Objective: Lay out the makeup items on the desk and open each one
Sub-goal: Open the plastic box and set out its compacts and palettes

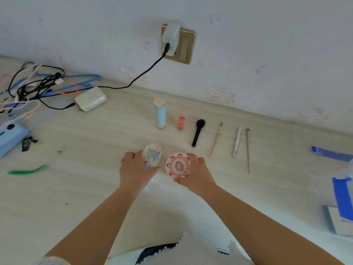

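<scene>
My left hand (133,168) grips an ornate blue-and-white compact (152,155), tilted up above the pale wooden desk (95,188). My right hand (196,169) holds a round pink-and-white compact (178,165) beside it; both lids look closed. Behind them, in a row from left to right, are a pale blue tube (160,113) standing upright, a small pink bottle (181,121), a black brush (198,132), a thin yellow pencil (216,140), a white mascara-like tube (237,142) and a thin brown stick (248,151).
A tangle of cables (34,83) and a white power bank (90,99) lie at the back left, wired to a wall charger (171,38). A blue box (11,136) sits at the left edge, blue items (342,199) at the right. White lace cloth (191,251) is at the front.
</scene>
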Demonstrator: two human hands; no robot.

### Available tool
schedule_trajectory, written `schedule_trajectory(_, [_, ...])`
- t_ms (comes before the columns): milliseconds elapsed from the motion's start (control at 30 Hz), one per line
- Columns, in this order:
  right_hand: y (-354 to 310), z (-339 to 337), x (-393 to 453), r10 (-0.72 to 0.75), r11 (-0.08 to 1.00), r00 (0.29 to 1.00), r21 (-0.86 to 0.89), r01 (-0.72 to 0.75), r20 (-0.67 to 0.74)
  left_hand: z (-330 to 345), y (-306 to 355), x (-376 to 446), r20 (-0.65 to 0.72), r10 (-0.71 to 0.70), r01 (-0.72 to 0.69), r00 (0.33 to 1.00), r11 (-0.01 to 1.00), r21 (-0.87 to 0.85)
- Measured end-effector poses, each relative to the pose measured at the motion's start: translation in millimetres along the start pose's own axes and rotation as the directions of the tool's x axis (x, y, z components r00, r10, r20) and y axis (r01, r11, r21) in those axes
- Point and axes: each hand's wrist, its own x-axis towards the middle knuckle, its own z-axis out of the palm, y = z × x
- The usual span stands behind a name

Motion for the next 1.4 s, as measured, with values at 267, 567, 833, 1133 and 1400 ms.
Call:
schedule_trajectory(267, [-7, -5, 8, 0.042, 0.99, 0.999, -0.139, -0.038, 0.027, 3, 0, -1, -0.101, -0.038, 0.039, 0.994, 0.999, 0.007])
schedule_trajectory(567, [-8, -10, 8, 0.049, 0.989, 0.998, -0.142, -0.042, 0.046, 3, 3, -9, -0.117, -0.058, 0.056, 0.991, 0.998, -0.019])
schedule_trajectory(833, [9, -68, -28, -0.072, 0.949, 0.965, 0.282, 0.144, -0.251, -29, 27, -40, -0.221, 0.263, -0.321, 0.939, 0.899, -0.298])
schedule_trajectory(1133, [57, -151, -97, -0.078, 0.809, 0.891, 0.494, 0.319, -0.447, -27, 137, -93, -0.184, 0.457, -0.478, 0.87, 0.696, -0.535])
schedule_trajectory(1400, [157, -211, -174, -0.024, 0.798, 0.813, 0.479, 0.367, -0.582, 24, 239, -161, -0.094, 0.632, -0.571, 0.769, 0.613, -0.546])
